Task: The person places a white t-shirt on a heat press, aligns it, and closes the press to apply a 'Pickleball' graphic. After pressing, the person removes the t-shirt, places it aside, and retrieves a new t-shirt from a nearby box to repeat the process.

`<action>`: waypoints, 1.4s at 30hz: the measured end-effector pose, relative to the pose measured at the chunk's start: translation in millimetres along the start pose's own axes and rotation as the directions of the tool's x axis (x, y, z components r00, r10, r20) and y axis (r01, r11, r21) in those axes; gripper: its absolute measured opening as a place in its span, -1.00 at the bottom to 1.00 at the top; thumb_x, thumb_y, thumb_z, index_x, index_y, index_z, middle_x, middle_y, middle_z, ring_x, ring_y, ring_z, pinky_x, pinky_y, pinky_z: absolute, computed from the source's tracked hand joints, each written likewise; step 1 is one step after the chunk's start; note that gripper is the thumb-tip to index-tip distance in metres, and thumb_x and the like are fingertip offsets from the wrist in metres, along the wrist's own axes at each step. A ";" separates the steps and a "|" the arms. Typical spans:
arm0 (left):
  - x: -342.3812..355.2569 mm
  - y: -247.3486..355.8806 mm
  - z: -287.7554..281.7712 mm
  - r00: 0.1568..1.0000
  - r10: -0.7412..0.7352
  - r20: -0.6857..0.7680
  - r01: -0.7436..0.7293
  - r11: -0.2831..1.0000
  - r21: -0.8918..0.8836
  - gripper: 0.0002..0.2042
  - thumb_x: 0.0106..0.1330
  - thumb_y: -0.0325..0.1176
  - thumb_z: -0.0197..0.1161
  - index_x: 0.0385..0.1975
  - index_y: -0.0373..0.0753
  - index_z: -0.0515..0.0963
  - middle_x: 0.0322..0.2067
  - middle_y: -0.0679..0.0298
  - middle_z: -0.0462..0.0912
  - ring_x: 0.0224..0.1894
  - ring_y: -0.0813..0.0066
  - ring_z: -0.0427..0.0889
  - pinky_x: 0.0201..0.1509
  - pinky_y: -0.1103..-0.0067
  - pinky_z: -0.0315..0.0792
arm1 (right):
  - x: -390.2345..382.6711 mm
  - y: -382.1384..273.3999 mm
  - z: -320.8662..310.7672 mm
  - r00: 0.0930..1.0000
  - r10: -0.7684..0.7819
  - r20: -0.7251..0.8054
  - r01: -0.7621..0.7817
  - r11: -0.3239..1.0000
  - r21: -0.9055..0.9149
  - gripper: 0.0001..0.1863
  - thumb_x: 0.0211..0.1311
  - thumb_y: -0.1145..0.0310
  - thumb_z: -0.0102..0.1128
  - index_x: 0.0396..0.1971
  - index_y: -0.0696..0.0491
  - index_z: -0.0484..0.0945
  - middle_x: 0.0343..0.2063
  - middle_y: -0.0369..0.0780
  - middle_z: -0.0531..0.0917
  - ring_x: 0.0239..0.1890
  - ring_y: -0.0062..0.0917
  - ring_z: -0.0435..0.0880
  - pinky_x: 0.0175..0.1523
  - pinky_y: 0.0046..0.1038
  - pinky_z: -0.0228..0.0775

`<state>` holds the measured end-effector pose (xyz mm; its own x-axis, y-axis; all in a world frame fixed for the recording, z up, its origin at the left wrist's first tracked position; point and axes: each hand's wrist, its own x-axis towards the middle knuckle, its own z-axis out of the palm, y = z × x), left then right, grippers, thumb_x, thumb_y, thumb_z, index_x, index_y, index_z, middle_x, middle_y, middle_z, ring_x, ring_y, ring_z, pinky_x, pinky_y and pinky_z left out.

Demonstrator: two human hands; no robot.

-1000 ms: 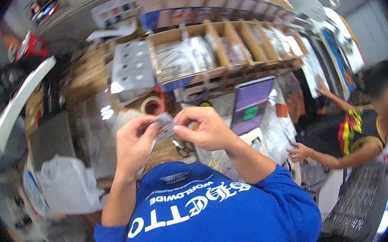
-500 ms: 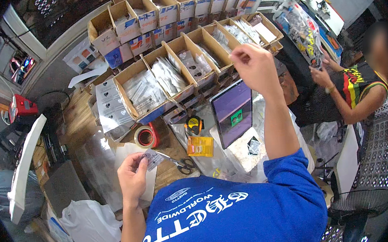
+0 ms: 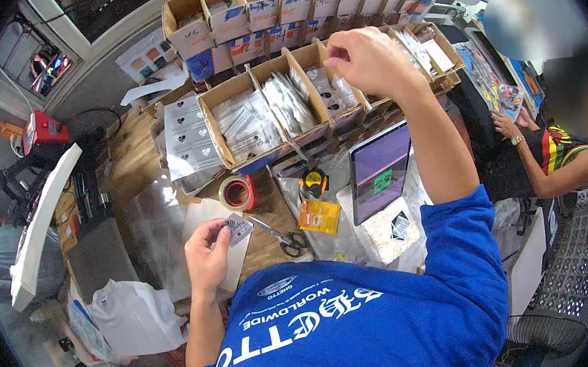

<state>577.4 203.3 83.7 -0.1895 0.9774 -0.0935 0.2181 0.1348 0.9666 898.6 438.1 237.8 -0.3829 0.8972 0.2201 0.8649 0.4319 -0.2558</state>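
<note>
A small silvery label with dark print (image 3: 240, 229) is pinched between the thumb and fingers of my left hand (image 3: 205, 257), over a pale sheet (image 3: 206, 216) on the table. My right hand (image 3: 376, 61) reaches over the front row of cardboard bins (image 3: 273, 153), its fingers curled together; whatever they may hold is hidden. Below that arm, a tablet (image 3: 380, 175) with a lit screen leans upright. Clear and white packets (image 3: 249, 125) fill the bins at the left of this row. Scissors (image 3: 289, 242) lie just right of the label.
Around the scissors are a red-cored tape roll (image 3: 237, 193), a tape measure (image 3: 314, 181), and a yellow packet (image 3: 320, 216). A second row of bins (image 3: 229, 27) stands behind. At left is a white-edged panel (image 3: 47, 228); at right, another person (image 3: 546, 159) handles a colourful package (image 3: 489, 80).
The view has shifted, moving the table and bins rightward in the picture. My right hand has moved a little left along the front bins. The label stays in my left hand.
</note>
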 end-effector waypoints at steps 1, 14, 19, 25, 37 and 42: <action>-0.2 -1.5 -0.9 1.000 -0.026 -0.009 0.027 1.000 0.014 -0.88 0.35 -0.52 0.29 -0.19 -0.41 0.64 -0.33 0.25 0.73 -0.26 0.60 0.66 -0.09 0.59 0.54 | 0.9 -2.6 1.9 1.000 -0.009 -0.008 0.009 1.000 0.004 -0.81 0.19 0.26 0.30 -0.38 0.08 0.67 -0.36 -0.04 0.73 -0.19 -0.09 0.71 -0.06 -0.12 0.54; -1.6 -15.8 -8.2 0.999 -0.031 0.025 0.024 0.972 0.232 -0.86 0.29 -0.52 0.31 -0.20 -0.40 0.64 -0.36 0.22 0.70 -0.30 0.52 0.62 -0.09 0.56 0.52 | -30.9 120.5 -96.7 0.881 0.349 -0.320 -0.423 0.883 -0.203 -0.83 0.17 0.27 0.28 -0.31 -0.02 0.75 -0.29 -0.09 0.76 -0.17 -0.17 0.74 0.03 -0.24 0.57; 5.4 -12.9 5.8 0.994 -0.007 0.113 -0.015 0.980 0.196 -0.87 0.27 -0.55 0.32 -0.23 -0.42 0.64 -0.38 0.18 0.71 -0.28 0.50 0.67 -0.07 0.54 0.54 | -46.1 149.0 -84.5 0.851 0.491 -0.188 -0.521 0.835 -0.175 -0.83 0.09 0.34 0.25 -0.33 -0.08 0.77 -0.21 -0.13 0.77 -0.11 -0.24 0.76 0.06 -0.29 0.58; 13.6 0.0 16.6 0.981 0.078 0.177 -0.129 0.945 0.299 -0.89 0.26 -0.55 0.31 -0.26 -0.42 0.63 -0.39 0.15 0.72 -0.30 0.44 0.70 -0.08 0.52 0.56 | -47.6 155.3 -61.9 0.831 0.554 -0.039 -0.552 0.816 -0.174 -0.80 0.06 0.35 0.23 -0.31 -0.06 0.77 -0.24 -0.10 0.77 -0.14 -0.21 0.76 0.02 -0.27 0.59; 11.0 3.9 21.7 0.969 0.115 0.217 -0.193 0.905 0.380 -0.90 0.23 -0.58 0.30 -0.28 -0.40 0.63 -0.36 0.08 0.71 -0.30 0.31 0.71 -0.10 0.47 0.55 | -7.9 115.0 -15.3 0.978 0.192 0.076 -0.188 0.980 -0.062 -0.85 0.07 0.34 0.29 -0.39 0.07 0.71 -0.37 -0.09 0.74 -0.26 -0.18 0.73 -0.13 -0.23 0.56; 10.1 -0.6 19.7 0.968 0.110 0.223 -0.194 0.897 0.398 -0.89 0.22 -0.59 0.30 -0.28 -0.40 0.62 -0.36 0.06 0.70 -0.30 0.26 0.71 -0.11 0.46 0.55 | -0.5 78.5 -7.1 0.920 0.140 0.366 -0.054 0.971 -0.235 -0.79 -0.06 0.34 0.39 -0.35 0.01 0.72 -0.32 -0.15 0.74 -0.18 -0.22 0.73 -0.09 -0.22 0.57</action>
<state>594.3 216.4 77.5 0.0544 0.9978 -0.0377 0.6134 -0.0036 0.7897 969.0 470.9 224.2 -0.3499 0.9198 -0.1775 0.9364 0.3486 -0.0395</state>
